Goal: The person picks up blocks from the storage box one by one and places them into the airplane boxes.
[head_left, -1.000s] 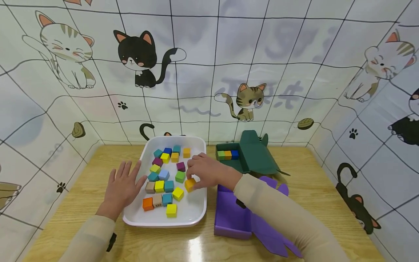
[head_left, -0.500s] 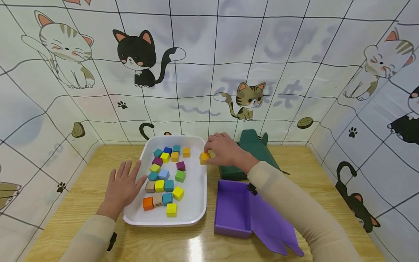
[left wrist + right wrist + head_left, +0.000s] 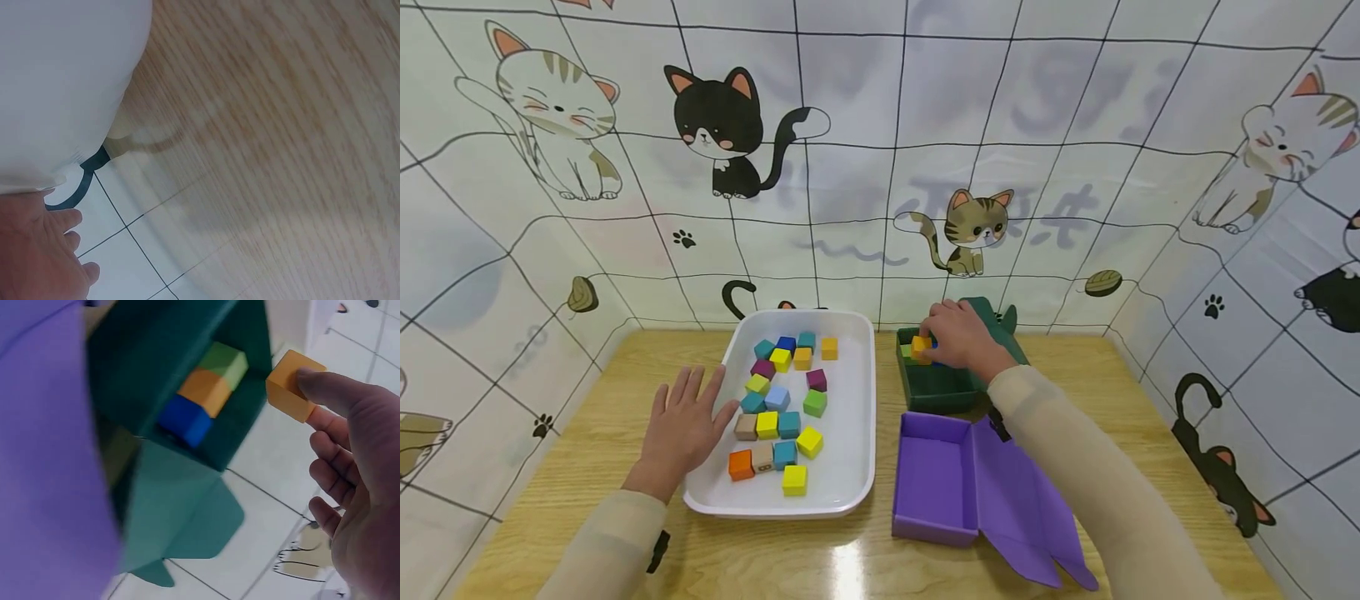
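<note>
My right hand (image 3: 964, 337) pinches an orange cube (image 3: 921, 348) between thumb and fingers, above the open green box (image 3: 942, 400). In the right wrist view the held cube (image 3: 289, 390) is apart from the box's row of a green cube (image 3: 226, 361), an orange cube (image 3: 205, 392) and a blue cube (image 3: 185, 422). My left hand (image 3: 683, 433) lies with straight, spread fingers at the left rim of the white tray (image 3: 848, 467). Several coloured cubes sit in that tray, among them a yellow cube (image 3: 794, 481) and a red-orange cube (image 3: 741, 465).
An open purple box (image 3: 934, 527) stands in front of the green one, its lid (image 3: 1026, 500) folded out to the right under my right forearm. Wooden tabletop (image 3: 850, 567) shows around them. A cat-patterned sheet (image 3: 865, 192) walls the back and sides.
My right hand has lifted the orange cube out of the white tray and carried it right and away from me, over the green box. The left hand has stayed put.
</note>
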### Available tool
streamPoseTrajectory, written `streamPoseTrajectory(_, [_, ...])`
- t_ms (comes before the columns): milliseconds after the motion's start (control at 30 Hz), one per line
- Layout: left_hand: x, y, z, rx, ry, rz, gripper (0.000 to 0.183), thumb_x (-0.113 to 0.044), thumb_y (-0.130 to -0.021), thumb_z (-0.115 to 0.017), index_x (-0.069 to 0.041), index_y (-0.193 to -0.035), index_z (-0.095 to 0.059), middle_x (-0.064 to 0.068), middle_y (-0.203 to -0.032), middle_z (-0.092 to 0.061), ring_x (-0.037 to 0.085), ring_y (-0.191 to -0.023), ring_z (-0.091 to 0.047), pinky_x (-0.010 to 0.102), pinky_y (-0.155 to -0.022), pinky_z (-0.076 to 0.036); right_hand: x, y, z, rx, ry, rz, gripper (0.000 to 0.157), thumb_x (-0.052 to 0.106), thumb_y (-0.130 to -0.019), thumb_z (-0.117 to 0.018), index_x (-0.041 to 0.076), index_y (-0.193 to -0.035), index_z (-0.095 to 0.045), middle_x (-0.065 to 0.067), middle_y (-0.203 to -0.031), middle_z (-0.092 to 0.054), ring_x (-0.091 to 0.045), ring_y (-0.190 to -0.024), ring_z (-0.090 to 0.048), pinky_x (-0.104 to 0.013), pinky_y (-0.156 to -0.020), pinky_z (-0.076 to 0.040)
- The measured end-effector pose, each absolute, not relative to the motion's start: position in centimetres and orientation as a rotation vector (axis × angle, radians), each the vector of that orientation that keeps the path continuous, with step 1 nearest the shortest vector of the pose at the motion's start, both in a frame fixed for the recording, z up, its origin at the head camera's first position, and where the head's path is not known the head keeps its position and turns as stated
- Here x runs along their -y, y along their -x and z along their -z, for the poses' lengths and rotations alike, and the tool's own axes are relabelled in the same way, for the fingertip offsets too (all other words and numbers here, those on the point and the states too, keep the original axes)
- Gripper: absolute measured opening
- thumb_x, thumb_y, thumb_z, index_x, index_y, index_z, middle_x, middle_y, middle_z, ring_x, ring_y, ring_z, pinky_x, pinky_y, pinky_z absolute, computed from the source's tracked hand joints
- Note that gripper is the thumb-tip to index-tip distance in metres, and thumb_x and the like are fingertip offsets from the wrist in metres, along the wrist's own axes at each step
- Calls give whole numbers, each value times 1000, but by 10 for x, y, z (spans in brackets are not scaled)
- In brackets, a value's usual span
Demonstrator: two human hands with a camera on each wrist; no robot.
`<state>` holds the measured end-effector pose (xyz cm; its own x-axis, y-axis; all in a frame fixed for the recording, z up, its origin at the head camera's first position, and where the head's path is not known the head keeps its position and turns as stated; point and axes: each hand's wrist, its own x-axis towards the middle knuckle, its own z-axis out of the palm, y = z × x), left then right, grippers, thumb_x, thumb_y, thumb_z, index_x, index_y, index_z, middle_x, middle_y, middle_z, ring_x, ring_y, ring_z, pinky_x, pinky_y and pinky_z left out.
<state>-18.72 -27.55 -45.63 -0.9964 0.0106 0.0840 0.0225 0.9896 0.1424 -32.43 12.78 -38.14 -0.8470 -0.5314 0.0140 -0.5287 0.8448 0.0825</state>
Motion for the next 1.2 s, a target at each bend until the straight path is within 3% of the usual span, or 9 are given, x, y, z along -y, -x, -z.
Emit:
streamPoseTrajectory(133, [276, 187, 457, 3041, 25, 217, 69, -46, -100, -44, -11, -155, -23, 27, -157, -21, 47, -146, -12, 68, -117, -6, -130, 328, 396, 2992, -867, 121, 29, 41, -84, -74, 19, -103, -73, -4, -104, -60, -29, -107, -51, -49, -96, -38])
streamPoseTrajectory(433, [278, 189, 461, 3046, 20, 212, 69, -48, -100, -43, -12, -155, -22, 26, -157, -20, 47, -146, -11, 67, -118, -6, -123, 334, 423, 2999, -900, 120, 31, 43, -83, -74, 18, -101, -74, -4, -106, -63, -28, -108, -53, -49, -102, -39])
streamPoseTrajectory(667, [279, 189, 463, 3032, 32, 208, 69, -49, -100, -40, -12, -155, -22, 27, -157, -21, 47, -146, -12, 67, -118, -7, -114, 340, 428, 3058, -859, 187, 26, 37, -86, -73, 20, -105, -73, -2, -110, -62, -25, -109, -52, -48, -107, -36])
streamPoseTrajectory(1200, [280, 189, 461, 3049, 37, 212, 69, -51, -101, -37, -11, -155, -22, 28, -156, -22, 47, -146, -12, 67, -118, -7, -108, 345, 437, 3035, -846, 182, 22, 32, -87, -71, 18, -104, -74, -3, -106, -62, -26, -105, -52, -47, -105, -38])
